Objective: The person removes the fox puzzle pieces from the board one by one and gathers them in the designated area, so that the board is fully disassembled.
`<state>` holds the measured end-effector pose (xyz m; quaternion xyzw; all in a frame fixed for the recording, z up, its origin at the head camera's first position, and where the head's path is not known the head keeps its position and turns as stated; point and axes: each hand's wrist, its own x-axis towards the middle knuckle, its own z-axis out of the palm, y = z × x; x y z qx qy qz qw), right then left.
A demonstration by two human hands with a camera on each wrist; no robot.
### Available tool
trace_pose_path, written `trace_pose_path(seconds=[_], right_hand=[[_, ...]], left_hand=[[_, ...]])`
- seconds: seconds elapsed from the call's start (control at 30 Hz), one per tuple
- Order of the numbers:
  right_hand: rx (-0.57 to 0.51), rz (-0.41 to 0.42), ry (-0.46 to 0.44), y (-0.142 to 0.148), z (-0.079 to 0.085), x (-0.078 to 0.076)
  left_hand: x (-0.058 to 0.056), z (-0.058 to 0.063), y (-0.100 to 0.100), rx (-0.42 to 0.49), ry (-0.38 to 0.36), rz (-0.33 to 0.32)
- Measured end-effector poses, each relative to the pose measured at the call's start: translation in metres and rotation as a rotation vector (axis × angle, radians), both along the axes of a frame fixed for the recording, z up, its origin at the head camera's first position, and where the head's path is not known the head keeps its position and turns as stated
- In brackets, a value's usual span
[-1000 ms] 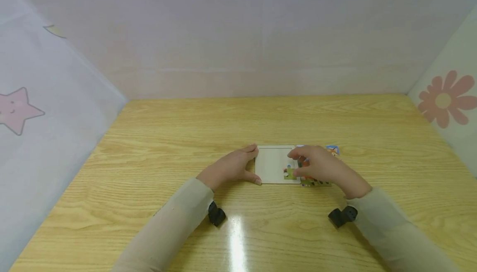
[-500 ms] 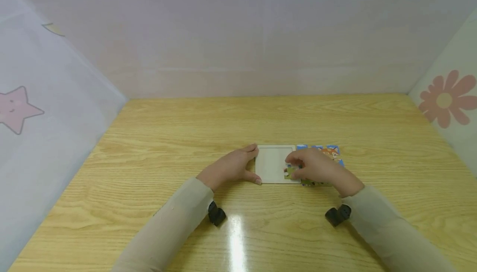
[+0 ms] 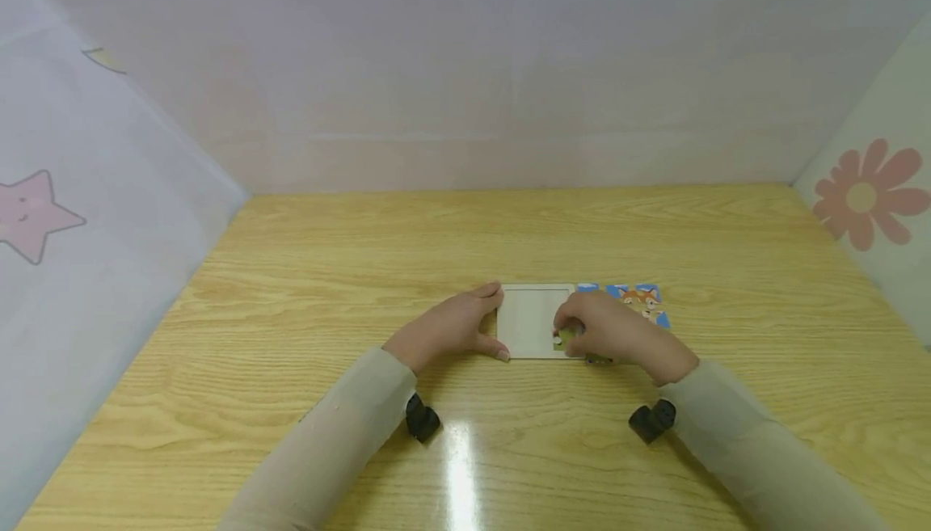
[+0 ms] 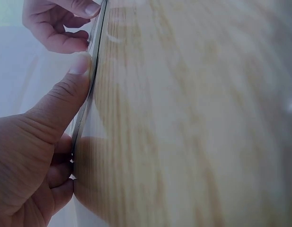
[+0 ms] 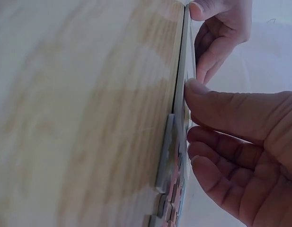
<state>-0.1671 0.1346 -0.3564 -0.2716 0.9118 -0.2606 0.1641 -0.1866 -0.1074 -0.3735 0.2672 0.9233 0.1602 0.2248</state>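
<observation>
A pale, shallow puzzle tray point(image 3: 527, 317) lies flat on the table. My left hand point(image 3: 454, 322) grips its left side, thumb at the near corner and fingers at the far one; the left wrist view shows that thumb against the tray's edge. In the tray's near right corner sits a green jigsaw piece point(image 3: 558, 343), partly covered by my right hand point(image 3: 618, 329). The curled thumb and fingers of that hand pinch at the piece; the exact contact is hidden. Right of the tray lie several printed jigsaw pieces point(image 3: 650, 298) with blue and an orange animal, some under the right hand.
The wooden table point(image 3: 349, 256) runs back to a pale cloth wall point(image 3: 465, 78). Cloth sides with a pink star point(image 3: 32, 216) and a red flower point(image 3: 861, 195) stand left and right. Each wrist wears a small black camera, such as the right camera point(image 3: 652, 421).
My right hand has moved slightly left, and its fingers have drawn closer together over the green piece. More of the printed pieces at the right now show. The left hand has stayed put.
</observation>
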Motion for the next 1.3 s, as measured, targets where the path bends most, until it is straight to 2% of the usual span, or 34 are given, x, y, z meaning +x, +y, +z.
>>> trace_pose_path(seconds=[0.43,0.77,0.9,1.13,1.3], right_hand=[[0.039,-0.006,0.019,-0.003,-0.002,0.0],[0.034,0.017,-0.048,-0.004,-0.004,-0.01],[0.045,0.035,-0.041,-0.006,-0.003,-0.012],[0.062,0.018,-0.067,-0.009,-0.001,-0.013],[0.025,0.04,-0.054,-0.006,-0.003,-0.013]], left_hand=[[0.0,0.001,0.001,-0.016,0.029,-0.005],[-0.001,0.001,0.001,-0.025,0.011,-0.003],[-0.001,0.001,0.001,-0.025,0.013,-0.001],[-0.001,0.001,0.001,-0.012,0.016,-0.008],[0.0,0.001,0.001,-0.004,0.007,-0.001]])
